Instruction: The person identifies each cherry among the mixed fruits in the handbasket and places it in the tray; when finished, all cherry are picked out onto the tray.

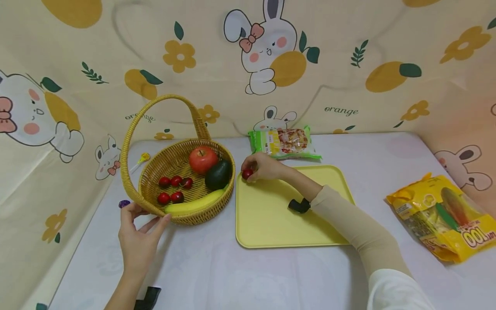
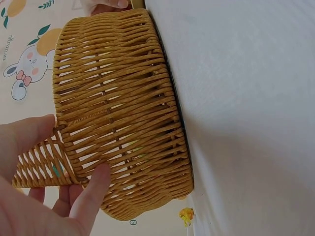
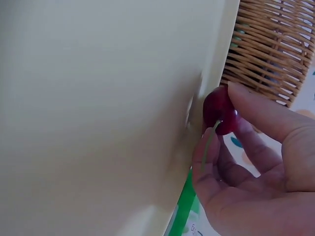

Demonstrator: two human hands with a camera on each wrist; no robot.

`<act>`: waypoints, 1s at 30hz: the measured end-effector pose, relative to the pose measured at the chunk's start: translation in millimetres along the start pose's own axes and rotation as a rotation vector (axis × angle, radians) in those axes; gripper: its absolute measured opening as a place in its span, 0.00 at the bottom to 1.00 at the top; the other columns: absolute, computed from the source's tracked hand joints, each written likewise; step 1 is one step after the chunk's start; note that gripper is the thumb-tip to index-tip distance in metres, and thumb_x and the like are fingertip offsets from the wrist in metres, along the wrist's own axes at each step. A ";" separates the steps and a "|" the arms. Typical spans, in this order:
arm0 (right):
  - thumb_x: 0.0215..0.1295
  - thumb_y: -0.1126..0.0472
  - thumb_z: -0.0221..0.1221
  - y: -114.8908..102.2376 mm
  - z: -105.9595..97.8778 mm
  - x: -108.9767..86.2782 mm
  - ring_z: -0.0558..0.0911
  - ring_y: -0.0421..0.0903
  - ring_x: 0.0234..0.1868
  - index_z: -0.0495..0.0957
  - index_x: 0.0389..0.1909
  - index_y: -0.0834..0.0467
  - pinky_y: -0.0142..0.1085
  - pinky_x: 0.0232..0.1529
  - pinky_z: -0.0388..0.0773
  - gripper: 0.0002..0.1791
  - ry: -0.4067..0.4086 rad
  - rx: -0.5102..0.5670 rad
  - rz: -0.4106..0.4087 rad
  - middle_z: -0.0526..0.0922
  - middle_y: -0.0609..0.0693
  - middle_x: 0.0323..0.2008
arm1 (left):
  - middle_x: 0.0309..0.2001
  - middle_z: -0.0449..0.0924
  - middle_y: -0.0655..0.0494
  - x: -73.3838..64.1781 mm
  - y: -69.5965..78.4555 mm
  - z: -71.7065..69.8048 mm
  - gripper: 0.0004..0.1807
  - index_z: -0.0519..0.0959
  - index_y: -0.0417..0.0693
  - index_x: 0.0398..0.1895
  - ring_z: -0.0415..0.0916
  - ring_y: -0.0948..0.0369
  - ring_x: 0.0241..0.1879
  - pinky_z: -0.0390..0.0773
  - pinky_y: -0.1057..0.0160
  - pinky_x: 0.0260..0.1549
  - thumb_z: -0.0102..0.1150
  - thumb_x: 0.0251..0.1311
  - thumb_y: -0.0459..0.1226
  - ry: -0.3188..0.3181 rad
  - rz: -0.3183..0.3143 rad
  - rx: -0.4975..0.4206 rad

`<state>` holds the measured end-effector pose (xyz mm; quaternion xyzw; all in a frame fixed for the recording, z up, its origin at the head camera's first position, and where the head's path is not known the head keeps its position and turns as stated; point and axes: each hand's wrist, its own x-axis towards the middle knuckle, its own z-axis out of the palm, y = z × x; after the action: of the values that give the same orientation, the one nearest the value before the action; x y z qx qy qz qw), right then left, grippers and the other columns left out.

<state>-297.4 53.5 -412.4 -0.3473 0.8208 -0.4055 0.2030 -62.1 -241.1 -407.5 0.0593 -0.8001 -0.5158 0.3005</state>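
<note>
One cherry [image 1: 247, 174], pinched by the right hand's [image 1: 267, 167] curled fingers at the tray's [image 1: 267, 224] ten o'clock corner, should be gripped lightly, while the basket [image 1: 170, 161] is best steadied by the left hand [image 1: 138, 239], curled around its seven o'clock handle base.

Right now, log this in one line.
left hand: grips basket; right hand: pinches cherry at corner of tray; in basket: cherries, banana, avocado

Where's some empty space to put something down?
On the white tabletop, between the rectangular yellow tray and shiny yellow snack bag, or in front of the tray. The tray's near-left corner is bare too. It's crowded on the right inside the round brown wicker basket: red apple, dark green avocado, yellow banana.
</note>
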 end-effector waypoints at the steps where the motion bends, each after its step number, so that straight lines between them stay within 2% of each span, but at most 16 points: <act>1: 0.53 0.74 0.71 0.2 0.3 0.1 0.80 0.49 0.41 0.82 0.43 0.66 0.31 0.39 0.84 0.16 -0.002 -0.001 -0.004 0.84 0.55 0.41 | 0.48 0.68 0.63 0.1 0.1 -0.1 0.36 0.65 0.31 0.59 0.70 0.61 0.50 0.84 0.75 0.42 0.73 0.47 0.19 0.000 0.000 -0.001; 5: 0.53 0.75 0.71 1.8 1.8 0.6 0.81 0.49 0.42 0.82 0.42 0.66 0.33 0.43 0.83 0.15 -0.014 0.012 -0.026 0.84 0.56 0.41 | 0.47 0.68 0.63 0.4 0.6 -0.1 0.36 0.66 0.31 0.59 0.70 0.61 0.50 0.84 0.75 0.42 0.72 0.46 0.19 0.005 -0.002 -0.003; 10: 0.53 0.75 0.70 1.6 1.3 -0.6 0.81 0.49 0.42 0.82 0.42 0.66 0.33 0.44 0.83 0.14 -0.018 0.012 -0.033 0.84 0.56 0.41 | 0.47 0.68 0.63 0.6 1.0 1.1 0.36 0.66 0.31 0.59 0.70 0.61 0.49 0.84 0.75 0.41 0.73 0.46 0.19 0.008 0.002 0.003; 14: 0.55 0.72 0.70 -3.4 -6.8 -4.0 0.79 0.50 0.40 0.81 0.44 0.68 0.33 0.42 0.81 0.15 0.040 -0.002 -0.069 0.83 0.59 0.41 | 0.47 0.68 0.63 0.2 0.8 3.1 0.36 0.65 0.30 0.58 0.70 0.61 0.49 0.85 0.74 0.42 0.73 0.46 0.19 0.000 0.000 -0.014; 18: 0.58 0.70 0.68 -23.1 -20.3 0.9 0.78 0.51 0.41 0.80 0.47 0.68 0.37 0.42 0.82 0.16 0.159 0.031 -0.127 0.81 0.60 0.42 | 0.47 0.69 0.62 -0.4 0.9 4.2 0.35 0.65 0.30 0.58 0.70 0.60 0.49 0.85 0.74 0.41 0.72 0.46 0.18 -0.002 0.000 -0.025; 21: 0.61 0.69 0.67 -51.1 -23.6 14.1 0.79 0.52 0.45 0.79 0.50 0.68 0.39 0.46 0.84 0.17 0.175 0.074 -0.174 0.81 0.61 0.45 | 0.47 0.69 0.62 -0.7 1.2 3.9 0.35 0.66 0.29 0.57 0.70 0.60 0.49 0.85 0.74 0.41 0.72 0.46 0.18 -0.001 0.004 -0.021; 24: 0.62 0.69 0.66 -84.3 -15.6 35.0 0.80 0.55 0.49 0.79 0.52 0.69 0.38 0.50 0.84 0.17 0.080 0.072 -0.245 0.81 0.63 0.49 | 0.48 0.69 0.62 -0.6 1.8 2.8 0.35 0.65 0.30 0.58 0.70 0.60 0.49 0.85 0.75 0.41 0.72 0.46 0.18 -0.003 0.002 -0.017; 28: 0.63 0.68 0.66 -124.0 5.9 70.4 0.80 0.53 0.50 0.79 0.52 0.68 0.31 0.52 0.82 0.17 -0.137 0.031 -0.326 0.82 0.60 0.49 | 0.48 0.69 0.63 -0.4 2.2 0.9 0.35 0.65 0.30 0.58 0.70 0.61 0.49 0.84 0.76 0.40 0.72 0.47 0.19 0.000 -0.013 0.004; 30: 0.64 0.67 0.66 -139.2 17.7 87.6 0.80 0.50 0.50 0.79 0.54 0.67 0.29 0.52 0.81 0.18 -0.243 0.032 -0.335 0.82 0.58 0.50 | 0.48 0.68 0.63 0.0 2.0 0.3 0.35 0.65 0.30 0.58 0.70 0.61 0.49 0.84 0.76 0.40 0.72 0.47 0.19 0.002 -0.021 0.014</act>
<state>-289.3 -79.9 -315.0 -0.5221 0.7145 -0.4015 0.2358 -61.8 -239.9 -405.9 0.0704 -0.8027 -0.5133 0.2952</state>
